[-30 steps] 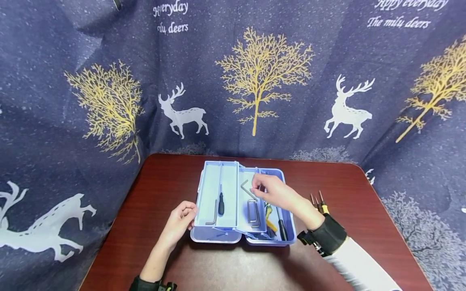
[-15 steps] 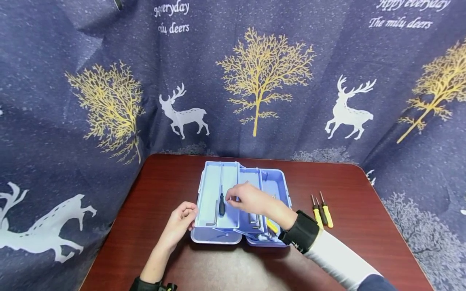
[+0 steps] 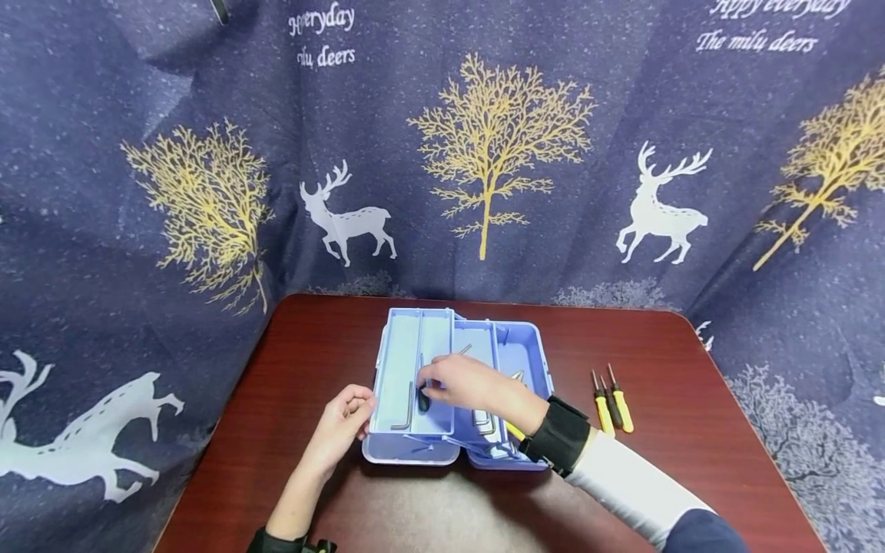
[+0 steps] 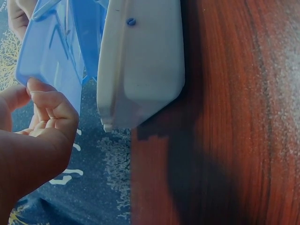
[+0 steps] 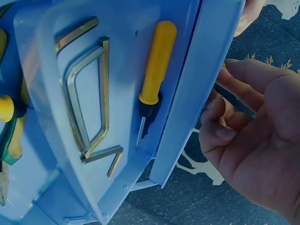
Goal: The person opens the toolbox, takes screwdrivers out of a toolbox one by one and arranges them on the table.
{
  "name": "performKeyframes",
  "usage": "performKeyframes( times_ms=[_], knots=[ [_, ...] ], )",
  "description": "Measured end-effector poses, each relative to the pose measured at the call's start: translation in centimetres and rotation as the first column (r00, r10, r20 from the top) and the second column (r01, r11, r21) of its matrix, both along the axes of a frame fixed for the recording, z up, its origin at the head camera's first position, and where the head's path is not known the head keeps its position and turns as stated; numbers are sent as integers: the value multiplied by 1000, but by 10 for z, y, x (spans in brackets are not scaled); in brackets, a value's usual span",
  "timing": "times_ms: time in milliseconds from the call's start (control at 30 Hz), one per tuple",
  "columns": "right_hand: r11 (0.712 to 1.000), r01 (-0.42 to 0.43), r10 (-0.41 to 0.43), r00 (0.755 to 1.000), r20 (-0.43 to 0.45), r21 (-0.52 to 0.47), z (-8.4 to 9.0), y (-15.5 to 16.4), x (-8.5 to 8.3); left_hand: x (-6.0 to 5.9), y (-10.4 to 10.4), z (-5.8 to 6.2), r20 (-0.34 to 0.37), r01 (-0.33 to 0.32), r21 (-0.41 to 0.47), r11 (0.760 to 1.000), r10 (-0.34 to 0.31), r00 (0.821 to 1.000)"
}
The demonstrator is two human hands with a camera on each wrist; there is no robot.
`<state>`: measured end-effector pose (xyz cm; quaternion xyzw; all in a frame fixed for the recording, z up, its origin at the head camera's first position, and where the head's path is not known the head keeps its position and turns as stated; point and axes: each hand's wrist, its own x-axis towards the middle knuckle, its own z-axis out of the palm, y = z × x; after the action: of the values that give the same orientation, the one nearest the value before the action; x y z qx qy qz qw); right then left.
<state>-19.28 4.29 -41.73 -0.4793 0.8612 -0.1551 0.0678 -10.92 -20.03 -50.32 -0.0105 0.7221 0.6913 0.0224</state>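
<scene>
My left hand (image 3: 346, 415) pinches the left edge of the toolbox's upper tray (image 3: 399, 330); in the left wrist view its thumb and forefinger meet at the blue tray rim (image 4: 29, 72). Over that same tray, my right hand (image 3: 459, 380) holds a black-handled screwdriver (image 3: 423, 402) with curled fingers. Part of the dark handle (image 5: 234, 101) shows between those fingers in the right wrist view, and the rest is hidden. An L-shaped hex key (image 3: 410, 407) lies to its left.
In the right wrist view, the lower tray holds several hex keys (image 5: 104, 89) and a yellow screwdriver (image 5: 158, 61). Pliers (image 5: 11, 140) are in the box's deep bottom. Three screwdrivers (image 3: 611, 399) lie on the brown table (image 3: 664, 476), right of the toolbox.
My right hand has moved left from above the lower tray to the upper tray, onto the black screwdriver. The screwdrivers on the table have come fully into view. My left hand has stayed put.
</scene>
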Motion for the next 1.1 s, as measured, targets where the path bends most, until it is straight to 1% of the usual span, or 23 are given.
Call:
performKeyframes(
  times_ms=[167,400,567,767,933,1100],
  knots=[
    [1000,-1,1,1000,8,6,-1,-3,-1,1,0,1,-2,1,1,1000,-1,1000],
    [1000,-16,16,1000,11,-13,-2,-4,-3,3,0,1,-7,1,-7,1000,-1,1000],
    [999,-4,4,1000,10,-32,-2,-5,-4,3,1,1,-7,0,-5,1000,0,1000],
    [1000,-8,8,1000,-16,-21,0,-4,-2,3,3,3,0,-8,-7,1000,8,1000],
    [1000,16,-16,1000,-2,-8,-1,-4,-3,4,4,5,5,-14,-7,1000,14,1000],
    [997,65,-64,997,48,-31,-4,-4,-3,3,4,5,6,-13,-6,1000,13,1000]
  ],
)
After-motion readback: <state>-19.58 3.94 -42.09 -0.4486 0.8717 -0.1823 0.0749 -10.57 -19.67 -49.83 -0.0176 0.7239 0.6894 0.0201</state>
